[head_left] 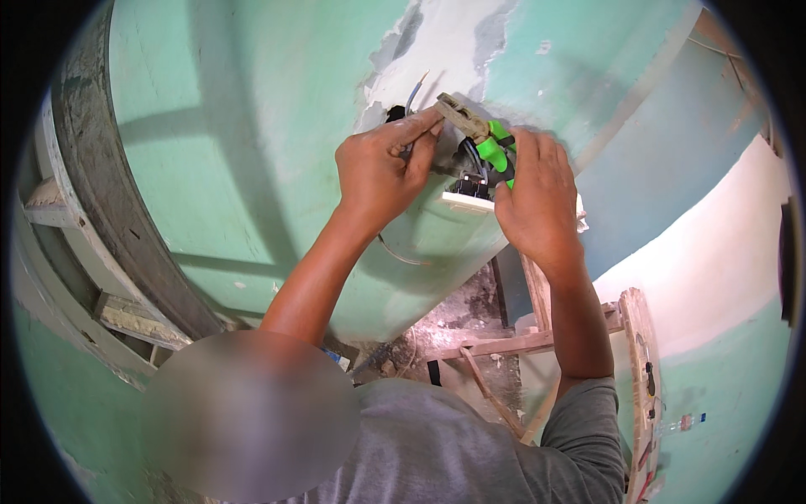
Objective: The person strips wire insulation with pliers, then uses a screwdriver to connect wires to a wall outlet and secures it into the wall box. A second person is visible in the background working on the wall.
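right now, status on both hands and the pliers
Right hand gripping green-handled pliers. Left hand at pliers' jaws, hold unclear. White wall plate just below pliers.

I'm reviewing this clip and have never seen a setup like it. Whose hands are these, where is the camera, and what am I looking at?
There is no machine: these are one person's bare hands, seen from a wide fisheye camera worn on the head, so straight edges bend near the rim. The right hand holds metal pliers with bright green handles. The left hand has its fingertips at the pliers' jaws; whether it pinches anything is unclear. Around them are a pale green painted wall, a blue wire with a bare copper end and a white plate with black fittings.
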`<action>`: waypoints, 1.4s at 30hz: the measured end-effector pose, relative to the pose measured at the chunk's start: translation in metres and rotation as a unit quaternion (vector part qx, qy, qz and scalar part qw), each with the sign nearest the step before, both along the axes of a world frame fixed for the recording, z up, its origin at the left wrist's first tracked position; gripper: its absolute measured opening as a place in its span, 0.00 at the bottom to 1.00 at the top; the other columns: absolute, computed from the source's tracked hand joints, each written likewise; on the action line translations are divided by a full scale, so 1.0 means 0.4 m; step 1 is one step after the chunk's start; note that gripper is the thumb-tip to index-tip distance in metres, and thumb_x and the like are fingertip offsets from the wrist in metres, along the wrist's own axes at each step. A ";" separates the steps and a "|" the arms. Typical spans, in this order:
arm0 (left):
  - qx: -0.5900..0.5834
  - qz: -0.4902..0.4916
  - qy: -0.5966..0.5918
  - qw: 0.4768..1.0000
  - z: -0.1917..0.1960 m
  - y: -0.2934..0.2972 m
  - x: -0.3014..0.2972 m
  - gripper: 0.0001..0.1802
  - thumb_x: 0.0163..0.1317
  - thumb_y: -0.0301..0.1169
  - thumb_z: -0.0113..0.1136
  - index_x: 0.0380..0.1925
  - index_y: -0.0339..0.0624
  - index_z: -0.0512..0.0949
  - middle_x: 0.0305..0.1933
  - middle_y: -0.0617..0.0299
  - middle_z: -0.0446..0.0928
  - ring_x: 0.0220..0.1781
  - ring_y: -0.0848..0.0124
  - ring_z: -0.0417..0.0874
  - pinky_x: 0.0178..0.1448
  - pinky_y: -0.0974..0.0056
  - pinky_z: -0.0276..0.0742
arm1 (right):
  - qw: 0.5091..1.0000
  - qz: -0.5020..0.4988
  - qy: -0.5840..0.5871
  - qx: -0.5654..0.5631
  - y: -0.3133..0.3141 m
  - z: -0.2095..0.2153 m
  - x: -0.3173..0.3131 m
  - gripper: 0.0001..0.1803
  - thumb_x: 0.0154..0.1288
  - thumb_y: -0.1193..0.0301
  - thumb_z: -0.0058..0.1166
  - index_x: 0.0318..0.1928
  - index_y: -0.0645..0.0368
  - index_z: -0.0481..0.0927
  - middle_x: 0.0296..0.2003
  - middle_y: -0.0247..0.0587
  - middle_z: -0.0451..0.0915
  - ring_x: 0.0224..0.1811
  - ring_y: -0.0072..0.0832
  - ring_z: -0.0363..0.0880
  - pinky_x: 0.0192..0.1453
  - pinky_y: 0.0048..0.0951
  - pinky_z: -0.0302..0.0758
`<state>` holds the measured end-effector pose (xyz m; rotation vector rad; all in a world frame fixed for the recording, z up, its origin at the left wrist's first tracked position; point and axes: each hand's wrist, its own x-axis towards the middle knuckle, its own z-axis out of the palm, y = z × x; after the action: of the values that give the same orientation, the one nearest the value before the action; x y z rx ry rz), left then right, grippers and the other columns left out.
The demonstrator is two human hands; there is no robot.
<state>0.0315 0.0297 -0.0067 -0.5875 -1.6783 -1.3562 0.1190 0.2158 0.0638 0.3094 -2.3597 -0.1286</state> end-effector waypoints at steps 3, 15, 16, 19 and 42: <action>0.024 -0.025 0.002 0.999 0.000 0.000 -0.005 0.12 0.65 0.28 0.69 0.47 0.50 0.93 0.34 0.58 0.90 0.26 0.66 0.89 0.34 0.64 0.83 | 1.000 -0.002 0.006 -0.004 -0.010 -0.003 -0.002 0.33 0.55 0.77 0.62 0.64 0.66 0.73 0.53 0.56 0.75 0.59 0.54 0.74 0.65 0.53 0.71; 0.005 -0.056 0.021 0.998 -0.007 -0.021 -0.024 0.11 0.64 0.28 0.68 0.45 0.45 0.92 0.34 0.56 0.91 0.25 0.65 0.89 0.34 0.63 0.83 | 0.999 -0.005 0.043 -0.005 -0.044 -0.015 -0.008 0.32 0.55 0.79 0.60 0.63 0.66 0.74 0.53 0.56 0.76 0.59 0.54 0.73 0.65 0.53 0.69; 0.002 -0.054 0.023 0.998 -0.007 -0.023 -0.026 0.11 0.64 0.28 0.68 0.45 0.45 0.92 0.34 0.56 0.90 0.25 0.64 0.89 0.34 0.63 0.83 | 0.999 -0.006 0.047 -0.004 -0.045 -0.017 -0.009 0.31 0.55 0.79 0.59 0.63 0.66 0.74 0.53 0.56 0.76 0.59 0.54 0.73 0.65 0.53 0.69; 0.000 -0.056 0.027 0.998 -0.008 -0.023 -0.031 0.11 0.65 0.30 0.69 0.45 0.46 0.93 0.33 0.55 0.90 0.24 0.63 0.88 0.34 0.63 0.83 | 0.999 -0.009 0.052 -0.002 -0.045 -0.018 -0.011 0.29 0.56 0.79 0.59 0.62 0.67 0.75 0.52 0.56 0.76 0.58 0.54 0.74 0.64 0.52 0.69; -0.018 -0.075 -0.043 0.996 0.039 -0.007 0.020 0.08 0.75 0.33 0.62 0.42 0.40 0.84 0.23 0.54 0.80 0.23 0.62 0.78 0.31 0.60 0.74 | 0.997 0.032 -0.058 -0.046 -0.014 0.028 -0.031 0.25 0.54 0.73 0.67 0.52 0.64 0.74 0.45 0.53 0.80 0.53 0.52 0.80 0.59 0.52 0.76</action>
<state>0.0397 0.0270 0.0087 -0.6970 -1.7611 -1.4794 0.1065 0.2102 0.0748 0.3556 -2.4587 0.0288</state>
